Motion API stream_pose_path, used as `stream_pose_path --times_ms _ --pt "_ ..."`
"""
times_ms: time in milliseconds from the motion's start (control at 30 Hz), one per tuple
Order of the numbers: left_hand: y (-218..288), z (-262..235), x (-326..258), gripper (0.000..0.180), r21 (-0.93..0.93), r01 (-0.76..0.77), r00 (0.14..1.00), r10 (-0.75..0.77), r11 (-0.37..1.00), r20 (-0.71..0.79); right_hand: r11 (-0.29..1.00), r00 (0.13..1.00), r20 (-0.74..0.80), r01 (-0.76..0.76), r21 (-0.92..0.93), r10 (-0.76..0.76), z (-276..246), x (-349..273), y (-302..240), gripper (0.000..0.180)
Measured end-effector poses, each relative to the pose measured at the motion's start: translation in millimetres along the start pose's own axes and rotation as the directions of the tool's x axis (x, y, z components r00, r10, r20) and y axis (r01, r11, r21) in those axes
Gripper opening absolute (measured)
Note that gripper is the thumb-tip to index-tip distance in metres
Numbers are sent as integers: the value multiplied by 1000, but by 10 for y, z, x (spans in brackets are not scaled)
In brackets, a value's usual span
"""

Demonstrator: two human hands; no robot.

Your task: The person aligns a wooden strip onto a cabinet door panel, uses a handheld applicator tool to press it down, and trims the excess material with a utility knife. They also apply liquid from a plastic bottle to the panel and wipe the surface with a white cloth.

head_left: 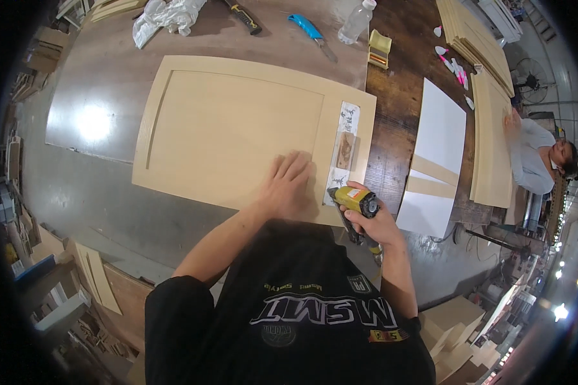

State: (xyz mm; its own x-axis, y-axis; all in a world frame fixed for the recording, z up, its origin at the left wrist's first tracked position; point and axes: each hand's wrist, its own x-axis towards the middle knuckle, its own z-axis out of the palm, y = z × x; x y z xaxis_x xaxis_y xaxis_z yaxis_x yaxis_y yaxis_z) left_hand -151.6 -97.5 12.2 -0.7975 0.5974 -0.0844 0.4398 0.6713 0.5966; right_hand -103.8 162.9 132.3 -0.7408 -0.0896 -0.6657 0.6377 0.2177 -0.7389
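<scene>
Lying on tan panel [237,122], white strip [349,122] was pointed away from black shirt [295,350] | by its near end, yellow tool [353,198] was gripped in curled right hand [380,224] | left hand [290,186] was laid flat, empty

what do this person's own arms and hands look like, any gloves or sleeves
The left hand and right hand are bare, with no gloves, rings or watch visible. Both forearms are uncovered too. The left sleeve is black, short and loose, part of a black shirt with white and yellow lettering.
</scene>
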Motion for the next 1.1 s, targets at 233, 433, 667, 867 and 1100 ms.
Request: stream_pose_path --times_ms 233,433,667,867,1100 --pt "-23 14 -56 90 -24 11 999 -12 1000 -53 985 999 25 34 -169 -30 248 88 -8 66" --pt "8 -5 -46 91 -16 16 999 -17 1000 -40 958 997 -23 67 -280 -77 355 34 -35 68" --pt "-22 56 -59 87 82 12 1000 -11 997 -16 999 985 -172 -7 41 14 -4 84 -98 67" --pt "11 90 -83 80 147 29 989 -8 989 -145 972 781 -580 156 -174 -229 -860 867 -221 65" --pt "-71 82 -8 48 -8 -29 972 27 1000 -232 654 470 -522 175 -736 -712 -862 1662 178 63"
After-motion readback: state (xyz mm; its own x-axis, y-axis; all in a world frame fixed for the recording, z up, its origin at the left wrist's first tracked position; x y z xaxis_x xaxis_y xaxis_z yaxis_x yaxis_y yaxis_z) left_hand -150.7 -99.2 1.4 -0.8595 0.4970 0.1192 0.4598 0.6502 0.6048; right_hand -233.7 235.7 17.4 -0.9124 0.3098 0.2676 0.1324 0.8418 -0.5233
